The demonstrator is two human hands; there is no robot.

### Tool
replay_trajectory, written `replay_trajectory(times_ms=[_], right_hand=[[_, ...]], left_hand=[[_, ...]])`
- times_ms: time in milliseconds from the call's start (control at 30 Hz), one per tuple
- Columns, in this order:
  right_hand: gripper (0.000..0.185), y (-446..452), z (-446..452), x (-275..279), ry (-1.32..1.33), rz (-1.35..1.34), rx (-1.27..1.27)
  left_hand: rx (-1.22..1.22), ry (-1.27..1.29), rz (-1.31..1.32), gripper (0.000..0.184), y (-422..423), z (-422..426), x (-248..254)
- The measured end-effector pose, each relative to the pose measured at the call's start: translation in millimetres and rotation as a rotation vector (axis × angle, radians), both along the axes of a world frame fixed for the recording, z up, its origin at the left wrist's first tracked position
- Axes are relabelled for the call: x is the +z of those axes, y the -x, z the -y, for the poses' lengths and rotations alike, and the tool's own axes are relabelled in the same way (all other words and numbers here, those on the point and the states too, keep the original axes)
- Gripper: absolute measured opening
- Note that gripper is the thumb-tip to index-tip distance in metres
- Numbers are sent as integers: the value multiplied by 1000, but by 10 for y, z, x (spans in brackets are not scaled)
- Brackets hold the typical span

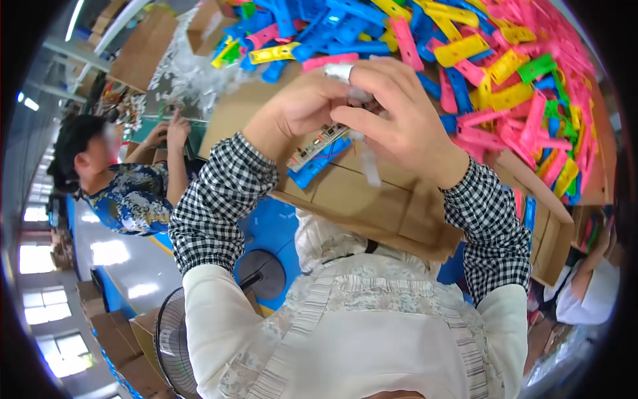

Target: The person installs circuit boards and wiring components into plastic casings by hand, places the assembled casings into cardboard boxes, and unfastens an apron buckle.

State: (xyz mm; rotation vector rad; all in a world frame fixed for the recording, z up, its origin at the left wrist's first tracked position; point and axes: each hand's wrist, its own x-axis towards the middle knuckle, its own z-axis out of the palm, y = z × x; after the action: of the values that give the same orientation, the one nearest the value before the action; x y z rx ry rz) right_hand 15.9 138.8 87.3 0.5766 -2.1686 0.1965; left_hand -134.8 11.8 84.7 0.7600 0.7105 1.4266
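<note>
My left hand (302,103) is closed around the upper end of a narrow circuit board (320,147) with small components along it. My right hand (407,123) meets it from the other side, thumb and fingers curled in close to that end; what they pinch is hidden. A finger between the hands has a white wrap (337,72) on it. Just under the board shows a blue plastic piece (312,171); whether it touches the board I cannot tell. A strip of clear plastic (370,165) hangs below my right hand, blurred.
Cardboard (352,199) covers the work surface below my hands. Beyond lies a big heap of blue, yellow, pink and green plastic pieces (458,50). Clear plastic bits (199,73) lie at the far left. A co-worker (126,179) sits left; a fan (174,339) stands below.
</note>
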Motion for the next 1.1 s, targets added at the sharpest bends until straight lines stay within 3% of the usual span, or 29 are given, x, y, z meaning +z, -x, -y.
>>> replay_trajectory(times_ms=[67,100,133,200,267,333,367,400,467,533,600,667,700,800,867,933,1000,1033,1100], right_hand=[[38,-282,-1,-81,259,159,88],[30,-414,-57,-132,292,203,97],[30,-548,-93,-178,300,222,73],[24,-816,-116,-282,592,682,-71],[21,-905,-250,-553,563,680,-131],[21,-938,-325,-691,525,819,-190],[24,-954,-335,-715,656,929,-162],[24,-952,-344,-715,663,932,-155],[28,-941,-372,-722,847,1076,-62],[29,-981,-408,-806,816,1036,-58],[30,-997,-423,-843,786,989,-68],[27,-1006,-364,-851,557,1065,-320],[24,-999,-286,-911,455,871,-350],[23,-997,-138,-832,479,976,-478],[24,-1072,-96,-739,413,989,-525],[25,-1152,-139,-673,483,901,-392],[24,-1175,-140,-598,464,941,-339],[24,-1167,-134,-587,450,988,-282],[23,-1045,-140,-574,584,1027,-240]], left_hand=[[107,280,-306,36,-297,-42,-34],[82,184,-530,36,-345,-64,-104],[58,184,-509,36,-344,-80,-220],[236,229,-434,43,-310,-73,-476],[181,266,-342,45,-453,-25,-481],[123,111,-474,41,-574,19,-585],[160,84,-735,39,-672,10,-630],[160,95,-735,39,-723,8,-645],[155,189,-1234,41,-782,12,-668],[231,141,-1200,37,-803,21,-730],[285,279,-1190,35,-828,21,-715],[322,312,-1282,34,-896,-30,-758],[367,347,-1372,33,-939,-48,-797],[545,229,-1449,31,-998,-98,-908],[478,326,-1374,34,-980,0,-774],[405,414,-1297,37,-934,107,-594],[336,-148,-1362,47,-915,227,-484],[258,-83,-1192,55,-944,248,-469],[217,-22,-1260,53,-940,155,-594]])
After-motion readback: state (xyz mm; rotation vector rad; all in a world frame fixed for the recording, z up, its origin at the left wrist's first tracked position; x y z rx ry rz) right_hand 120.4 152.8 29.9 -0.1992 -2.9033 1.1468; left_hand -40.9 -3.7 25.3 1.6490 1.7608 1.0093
